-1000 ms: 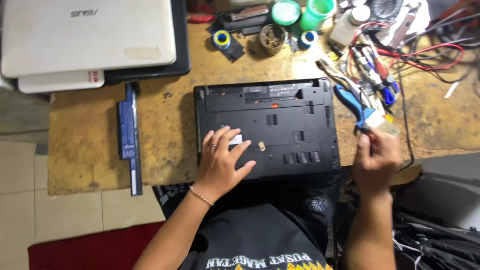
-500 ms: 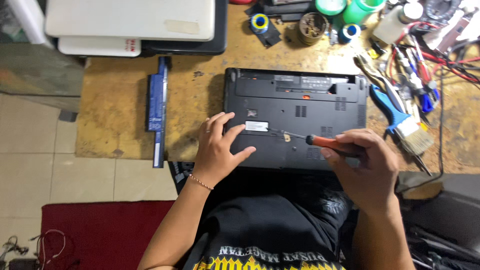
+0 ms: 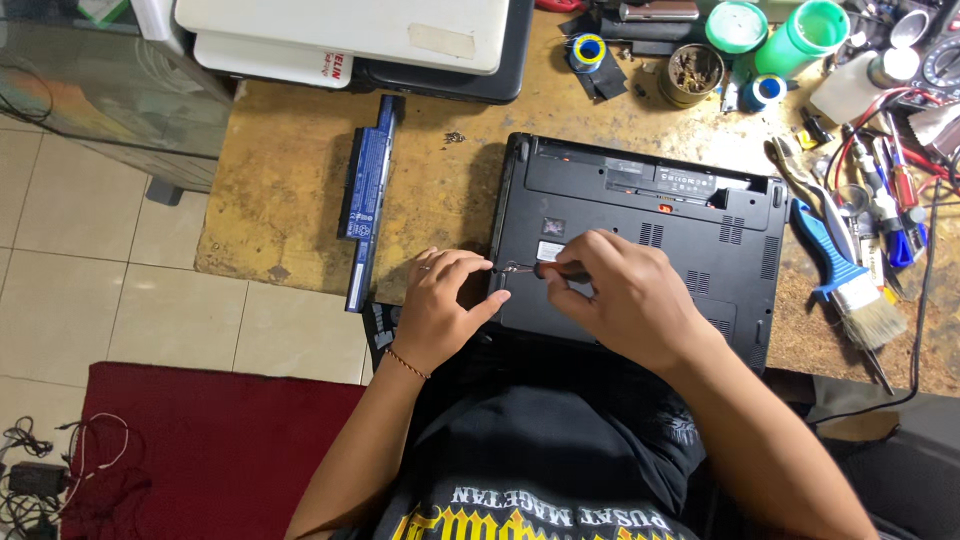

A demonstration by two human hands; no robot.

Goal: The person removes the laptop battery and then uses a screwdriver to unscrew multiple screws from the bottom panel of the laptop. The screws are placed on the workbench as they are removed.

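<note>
Gripping a screwdriver [image 3: 545, 269], your right hand [image 3: 625, 300] sets its tip at the near-left corner of the upturned black laptop [image 3: 690, 215]; your left hand [image 3: 440, 305] rests half-curled, empty, on that edge. A round tin [image 3: 697, 72] of brown bits stands behind. The worn yellow counter [image 3: 280, 200] carries a battery pack [image 3: 368, 185]; tiled floor [image 3: 100, 290] left.

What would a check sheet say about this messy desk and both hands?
Surface: worn wooden desk, stained.
Job's things: black laptop upside down, battery bay empty; battery beside it.
Clutter: brush, green cups, tape rolls, stacked laptops.
Hands: left hand steadies the laptop edge; right hand holds a screwdriver to its underside.
Cables: red and black wires at right.
Surroundings: tiled floor, red mat.
</note>
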